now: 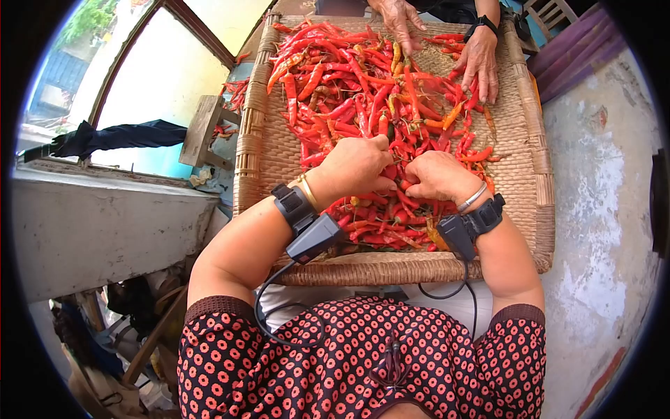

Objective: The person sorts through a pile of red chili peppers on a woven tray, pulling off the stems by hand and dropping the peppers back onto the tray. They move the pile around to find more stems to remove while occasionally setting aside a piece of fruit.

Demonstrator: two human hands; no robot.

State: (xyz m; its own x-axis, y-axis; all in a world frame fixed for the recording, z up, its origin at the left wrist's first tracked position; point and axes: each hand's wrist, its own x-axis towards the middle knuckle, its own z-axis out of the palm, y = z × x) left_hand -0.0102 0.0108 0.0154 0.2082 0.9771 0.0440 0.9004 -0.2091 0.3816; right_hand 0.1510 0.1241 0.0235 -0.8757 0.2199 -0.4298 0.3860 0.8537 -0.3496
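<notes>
A big woven tray [530, 174] is heaped with red and orange chili peppers [349, 91]. My left hand [356, 167] and my right hand [436, 174] rest side by side on the near part of the pile, fingers curled down into the peppers. Both seem to pinch the same red pepper [394, 173] between them; the fingertips are partly hidden. Each wrist carries a black strapped device with a cable. At the far edge of the tray another person's two hands [478, 59] lie on the peppers.
A pale low wall or ledge [105, 223] runs on the left, with a window opening and a dark folded umbrella [112, 136] beyond it. A wooden stool [206, 129] stands by the tray's left edge. Worn concrete floor [600, 209] lies to the right.
</notes>
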